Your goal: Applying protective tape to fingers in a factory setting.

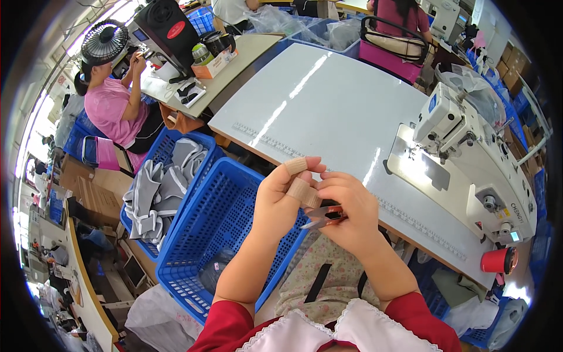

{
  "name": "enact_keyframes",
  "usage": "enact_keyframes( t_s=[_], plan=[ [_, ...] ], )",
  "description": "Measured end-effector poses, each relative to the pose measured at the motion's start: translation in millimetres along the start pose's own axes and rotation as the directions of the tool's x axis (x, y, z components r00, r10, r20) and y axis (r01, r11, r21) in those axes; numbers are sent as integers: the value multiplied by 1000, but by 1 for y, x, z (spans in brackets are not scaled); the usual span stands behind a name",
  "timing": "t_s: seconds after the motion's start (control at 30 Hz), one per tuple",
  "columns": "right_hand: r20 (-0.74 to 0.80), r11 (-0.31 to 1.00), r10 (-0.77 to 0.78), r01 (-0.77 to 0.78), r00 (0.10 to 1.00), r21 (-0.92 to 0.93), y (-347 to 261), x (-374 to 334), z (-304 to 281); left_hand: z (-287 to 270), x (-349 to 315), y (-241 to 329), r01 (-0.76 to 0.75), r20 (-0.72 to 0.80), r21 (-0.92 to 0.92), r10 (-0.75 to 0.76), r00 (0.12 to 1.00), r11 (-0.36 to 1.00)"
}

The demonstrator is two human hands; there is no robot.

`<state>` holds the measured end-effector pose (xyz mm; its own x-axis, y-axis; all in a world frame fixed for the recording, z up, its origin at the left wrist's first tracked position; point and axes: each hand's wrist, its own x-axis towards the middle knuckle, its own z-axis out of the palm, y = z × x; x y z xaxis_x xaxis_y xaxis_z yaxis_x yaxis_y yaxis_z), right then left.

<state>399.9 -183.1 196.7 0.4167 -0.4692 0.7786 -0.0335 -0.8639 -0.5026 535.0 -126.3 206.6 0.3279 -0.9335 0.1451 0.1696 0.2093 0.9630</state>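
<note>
My left hand (277,199) is raised over the near edge of the table, its fingers curled inward. Beige finger wraps (304,192) cover two of its digits. Right beside it, my right hand (353,208) closes around a pair of small thread snips (324,216), whose metal blades point left below the left hand's wrapped digit. The fingertips of both hands meet or nearly meet. Whatever may be pinched between them is too small or too hidden to make out.
A white sewing machine (454,132) stands on the grey-white table (305,111). Left of my arms are a blue basket (176,258) and another holding grey pieces with white edging (170,188). A red cup (498,260) is at right. A person in pink (114,105) sits at another machine.
</note>
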Motion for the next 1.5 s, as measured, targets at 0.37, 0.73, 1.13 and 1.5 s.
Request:
enact_keyframes(
  t_s=[0.37,0.73,1.13,1.5],
  plan=[
    [98,993,89,-96,991,68,-13,3,-13,-3,-3,-1,-109,-48,103,115,992,989],
    [143,999,-52,53,988,-1,-15,3,-13,-1,-5,3,-73,-67,31,75,995,997],
    [97,992,14,-25,995,121,-18,2,-9,-7,-2,4,-282,49,219,278,959,934],
    [100,1000,-28,27,995,7,-14,-1,-12,-14,3,15,62,137,-20,-58,989,998]
  ],
)
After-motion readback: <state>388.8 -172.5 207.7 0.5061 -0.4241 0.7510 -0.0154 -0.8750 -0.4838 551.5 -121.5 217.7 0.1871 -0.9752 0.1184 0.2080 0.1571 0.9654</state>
